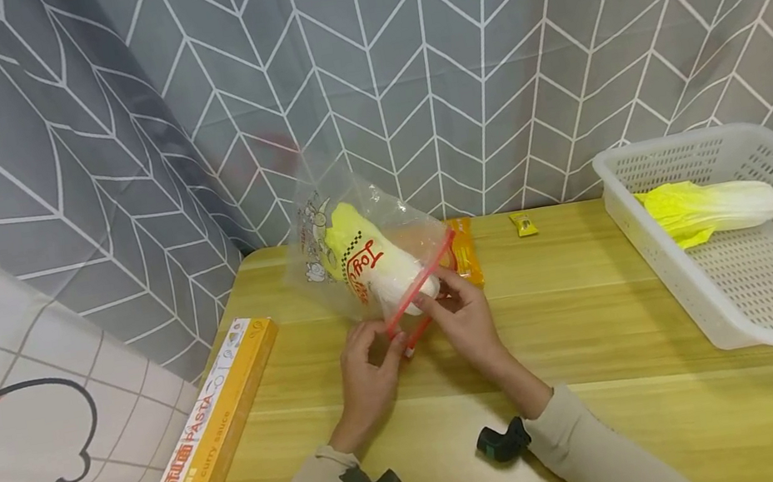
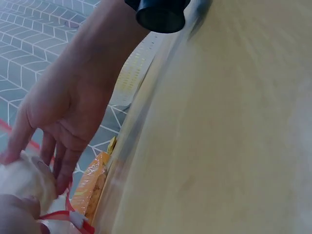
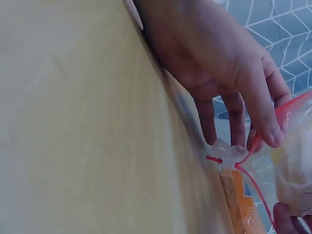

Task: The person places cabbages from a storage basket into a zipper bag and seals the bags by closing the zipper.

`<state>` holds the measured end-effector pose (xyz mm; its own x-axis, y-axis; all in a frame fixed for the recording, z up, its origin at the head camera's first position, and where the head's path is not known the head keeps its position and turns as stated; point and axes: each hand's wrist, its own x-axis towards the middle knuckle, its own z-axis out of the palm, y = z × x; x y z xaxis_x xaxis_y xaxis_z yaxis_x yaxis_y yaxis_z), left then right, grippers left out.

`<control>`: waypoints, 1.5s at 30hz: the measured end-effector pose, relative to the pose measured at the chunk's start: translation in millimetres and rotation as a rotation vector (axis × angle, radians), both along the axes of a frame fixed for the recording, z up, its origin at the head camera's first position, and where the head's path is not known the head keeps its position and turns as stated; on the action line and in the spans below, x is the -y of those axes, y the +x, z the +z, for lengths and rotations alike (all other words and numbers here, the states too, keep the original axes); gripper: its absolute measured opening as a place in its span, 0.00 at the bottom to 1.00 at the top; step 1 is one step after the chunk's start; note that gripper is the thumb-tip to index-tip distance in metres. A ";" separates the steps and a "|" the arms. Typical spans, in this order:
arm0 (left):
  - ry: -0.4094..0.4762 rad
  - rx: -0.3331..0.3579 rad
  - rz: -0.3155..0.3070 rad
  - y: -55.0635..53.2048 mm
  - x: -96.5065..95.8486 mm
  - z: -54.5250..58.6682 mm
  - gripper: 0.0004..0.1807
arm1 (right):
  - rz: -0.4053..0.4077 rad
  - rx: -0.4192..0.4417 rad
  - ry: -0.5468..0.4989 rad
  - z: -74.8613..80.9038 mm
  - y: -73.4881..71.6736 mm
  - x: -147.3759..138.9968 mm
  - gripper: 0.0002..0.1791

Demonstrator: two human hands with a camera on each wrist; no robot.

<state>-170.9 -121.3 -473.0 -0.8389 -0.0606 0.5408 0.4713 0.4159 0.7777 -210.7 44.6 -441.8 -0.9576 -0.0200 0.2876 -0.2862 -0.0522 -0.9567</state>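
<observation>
The left hand (image 2: pixel 63 112) is seen from the wrist side, palm turned toward the desk (image 2: pixel 219 146), with the fingers (image 2: pixel 61 168) extended downward. The fingertips are placed against a pale, soft item (image 2: pixel 22 180) enclosed in a clear bag with a red seal strip (image 2: pixel 63 217). The seal strip is seen at the lower left corner, beside part of the other hand (image 2: pixel 17 214). An orange packet (image 2: pixel 92 183) is located just beside the desk edge, below the fingers. A grey patterned curtain (image 2: pixel 29 44) is visible behind the hand. The desk surface is rendered blurred.
</observation>
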 end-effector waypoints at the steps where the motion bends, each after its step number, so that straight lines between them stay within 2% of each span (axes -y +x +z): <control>1: 0.003 0.021 0.004 0.2 0.2 0.1 0.04 | 0.009 0.001 0.017 -0.7 0.4 0.7 0.23; 4: 0.012 0.079 0.015 0.7 0.6 0.9 0.03 | 0.038 0.004 0.085 -4.2 1.1 2.3 0.24; 7: 0.012 0.097 0.018 1.0 0.3 1.6 0.03 | 0.072 0.002 0.141 -8.0 0.7 1.9 0.23; 12: -0.012 0.055 0.038 1.0 -0.6 1.5 0.04 | 0.111 -0.069 0.232 -9.2 -1.3 0.2 0.22; 16: -0.031 0.027 0.041 1.3 -0.7 0.6 0.05 | 0.080 -0.149 0.301 -10.7 -2.2 0.8 0.23; 19: -0.031 0.030 0.027 1.5 -0.3 0.0 0.04 | 0.048 -0.143 0.280 -12.4 -1.1 2.9 0.23; 24: -0.030 0.053 0.002 1.2 -0.5 0.1 0.05 | -0.007 -0.040 0.136 -13.5 2.0 7.2 0.21; 28: -0.009 0.048 0.012 0.9 -1.6 1.3 0.04 | 0.066 0.012 0.077 -14.1 4.0 9.2 0.25; 32: 0.000 0.045 0.024 1.2 -1.4 2.3 0.04 | 0.132 0.029 0.106 -16.1 4.6 9.2 0.29; 40: -0.009 0.083 0.021 1.6 -1.6 3.5 0.04 | 0.136 -0.043 0.235 -22.1 2.4 5.8 0.28; 45: -0.002 0.098 0.032 2.3 -2.2 3.1 0.04 | 0.108 -0.047 0.277 -24.6 3.1 5.3 0.31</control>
<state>-168.7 -119.1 -469.9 -0.8855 -0.0871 0.4563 0.3795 0.4310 0.8187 -207.6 39.3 -466.4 -0.9314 -0.2053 0.3005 -0.3372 0.1766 -0.9247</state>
